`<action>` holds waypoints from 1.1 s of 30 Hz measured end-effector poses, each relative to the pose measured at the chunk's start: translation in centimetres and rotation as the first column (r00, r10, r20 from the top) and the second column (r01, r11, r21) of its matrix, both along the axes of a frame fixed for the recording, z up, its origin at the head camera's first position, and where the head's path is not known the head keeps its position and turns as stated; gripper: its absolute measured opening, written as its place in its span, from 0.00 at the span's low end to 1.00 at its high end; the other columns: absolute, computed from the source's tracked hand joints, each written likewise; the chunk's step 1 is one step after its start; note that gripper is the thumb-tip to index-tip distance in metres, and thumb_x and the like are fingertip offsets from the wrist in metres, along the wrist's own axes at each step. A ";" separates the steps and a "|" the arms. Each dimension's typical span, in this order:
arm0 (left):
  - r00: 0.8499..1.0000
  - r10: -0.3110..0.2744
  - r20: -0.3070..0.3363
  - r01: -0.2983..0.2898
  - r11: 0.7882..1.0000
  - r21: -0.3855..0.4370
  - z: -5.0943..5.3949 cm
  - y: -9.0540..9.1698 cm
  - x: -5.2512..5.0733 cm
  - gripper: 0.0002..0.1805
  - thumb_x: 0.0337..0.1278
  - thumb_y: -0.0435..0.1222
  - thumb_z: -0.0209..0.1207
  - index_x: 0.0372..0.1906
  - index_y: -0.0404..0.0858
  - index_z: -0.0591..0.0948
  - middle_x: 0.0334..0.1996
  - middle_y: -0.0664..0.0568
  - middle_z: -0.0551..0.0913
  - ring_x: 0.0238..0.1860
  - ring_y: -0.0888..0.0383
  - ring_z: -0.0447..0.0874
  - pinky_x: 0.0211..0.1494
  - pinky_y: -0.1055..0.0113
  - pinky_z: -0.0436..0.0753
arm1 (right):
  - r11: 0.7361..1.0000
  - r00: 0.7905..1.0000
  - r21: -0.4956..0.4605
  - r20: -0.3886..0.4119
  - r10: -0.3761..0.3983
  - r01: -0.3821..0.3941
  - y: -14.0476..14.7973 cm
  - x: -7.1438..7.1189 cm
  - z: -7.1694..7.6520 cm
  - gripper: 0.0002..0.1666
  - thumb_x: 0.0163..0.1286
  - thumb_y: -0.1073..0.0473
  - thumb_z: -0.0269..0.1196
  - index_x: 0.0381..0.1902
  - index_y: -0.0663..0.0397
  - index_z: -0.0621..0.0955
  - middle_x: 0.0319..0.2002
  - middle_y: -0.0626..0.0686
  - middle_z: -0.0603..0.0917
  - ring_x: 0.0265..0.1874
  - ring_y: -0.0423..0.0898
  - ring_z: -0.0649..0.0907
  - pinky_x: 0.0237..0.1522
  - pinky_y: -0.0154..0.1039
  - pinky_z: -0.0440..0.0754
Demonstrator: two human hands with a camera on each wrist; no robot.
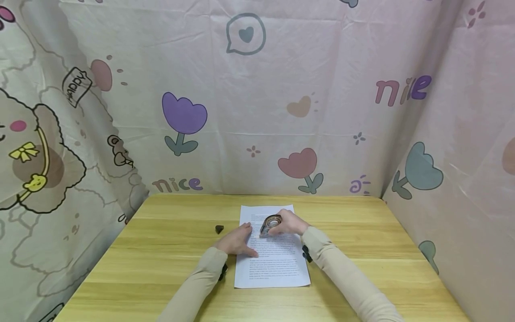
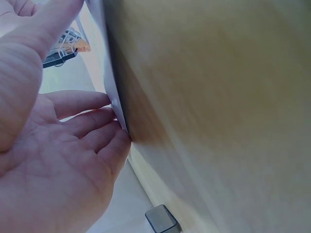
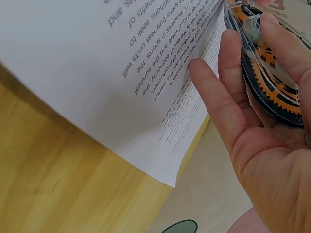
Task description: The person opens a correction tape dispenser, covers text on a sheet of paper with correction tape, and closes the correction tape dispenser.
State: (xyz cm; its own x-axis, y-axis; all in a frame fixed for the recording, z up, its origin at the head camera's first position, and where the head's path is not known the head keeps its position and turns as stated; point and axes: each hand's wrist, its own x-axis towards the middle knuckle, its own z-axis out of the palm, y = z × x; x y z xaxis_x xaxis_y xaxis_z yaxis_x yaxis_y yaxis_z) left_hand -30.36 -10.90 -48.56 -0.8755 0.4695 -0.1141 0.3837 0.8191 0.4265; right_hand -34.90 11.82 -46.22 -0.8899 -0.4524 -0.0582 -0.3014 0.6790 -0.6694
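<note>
A printed sheet of paper [image 1: 273,270] lies on the wooden table, its lines of text also large in the right wrist view. My right hand [image 1: 293,223] pinches a correction tape dispenser [image 1: 270,224] between thumb and fingers, its tip down at the upper text. Orange gears show through the clear case of the dispenser [image 3: 265,73] in the right wrist view. My left hand [image 1: 236,241] rests on the sheet's left edge with fingers extended and thumb spread. In the left wrist view, the fingertips of the left hand [image 2: 63,160] touch the paper's edge.
A small black cap-like piece [image 1: 219,229] lies on the table [image 1: 169,250] left of the paper, and shows up close in the left wrist view. A patterned cloth [image 1: 241,89] hangs behind the table and along both sides.
</note>
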 end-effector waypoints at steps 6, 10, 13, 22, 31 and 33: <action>1.000 -0.005 -0.011 0.005 1.000 -0.006 -0.1 0.0 -0.1 0.55 0.40 0.54 0.75 0.68 0.24 0.66 0.73 0.33 0.59 0.74 0.38 0.57 0.77 0.48 0.59 | 1.000 1.000 -0.006 0.005 0.010 -0.010 0.2 0.1 0.0 0.15 0.52 0.56 0.77 0.34 0.57 0.85 0.26 0.48 0.85 0.25 0.41 0.81 0.30 0.33 0.81; 1.000 -0.002 -0.012 0.002 1.000 0.001 -0.2 0.1 -0.2 0.55 0.40 0.53 0.75 0.68 0.24 0.66 0.73 0.32 0.59 0.74 0.38 0.58 0.77 0.48 0.60 | 1.000 1.000 -0.007 0.013 0.009 -0.009 0.3 0.0 0.0 0.15 0.53 0.55 0.77 0.34 0.56 0.85 0.26 0.48 0.86 0.24 0.40 0.81 0.29 0.33 0.81; 1.000 -0.003 -0.012 0.003 1.000 0.002 -0.2 0.1 -0.2 0.55 0.40 0.53 0.75 0.68 0.24 0.66 0.73 0.33 0.59 0.74 0.38 0.58 0.77 0.48 0.60 | 1.000 1.000 -0.010 0.017 0.009 -0.009 0.4 0.0 0.0 0.15 0.53 0.55 0.76 0.35 0.56 0.85 0.26 0.48 0.86 0.24 0.40 0.81 0.29 0.33 0.81; 1.000 -0.002 -0.013 0.002 1.000 0.004 -0.2 0.0 0.0 0.55 0.41 0.54 0.75 0.68 0.24 0.66 0.73 0.33 0.59 0.74 0.38 0.58 0.77 0.48 0.60 | 1.000 1.000 -0.016 0.027 0.008 -0.008 0.5 0.1 -0.1 0.14 0.54 0.56 0.76 0.36 0.56 0.85 0.27 0.48 0.86 0.24 0.41 0.81 0.29 0.33 0.80; 1.000 -0.001 -0.016 0.001 1.000 0.005 -0.2 0.0 0.0 0.55 0.41 0.53 0.75 0.68 0.24 0.65 0.73 0.32 0.59 0.74 0.38 0.58 0.77 0.49 0.61 | 1.000 1.000 -0.008 0.020 0.005 -0.005 0.8 0.1 0.0 0.14 0.54 0.56 0.76 0.35 0.55 0.85 0.26 0.47 0.85 0.24 0.41 0.81 0.30 0.34 0.80; 1.000 0.000 -0.016 0.001 1.000 0.001 -0.2 0.0 0.0 0.55 0.41 0.53 0.75 0.68 0.24 0.65 0.73 0.32 0.59 0.74 0.38 0.58 0.77 0.49 0.60 | 1.000 1.000 -0.012 0.025 0.006 -0.005 0.8 0.1 0.0 0.13 0.54 0.56 0.76 0.34 0.55 0.85 0.26 0.47 0.85 0.24 0.41 0.81 0.30 0.34 0.80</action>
State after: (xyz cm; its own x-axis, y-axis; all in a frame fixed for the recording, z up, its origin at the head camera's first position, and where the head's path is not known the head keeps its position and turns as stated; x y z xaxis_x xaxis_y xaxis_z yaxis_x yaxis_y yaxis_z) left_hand -30.35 -10.89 -48.72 -0.8770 0.4701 -0.0997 0.3908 0.8185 0.4211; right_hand -34.78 12.63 -46.19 -0.8857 -0.4581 -0.0750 -0.2881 0.6691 -0.6850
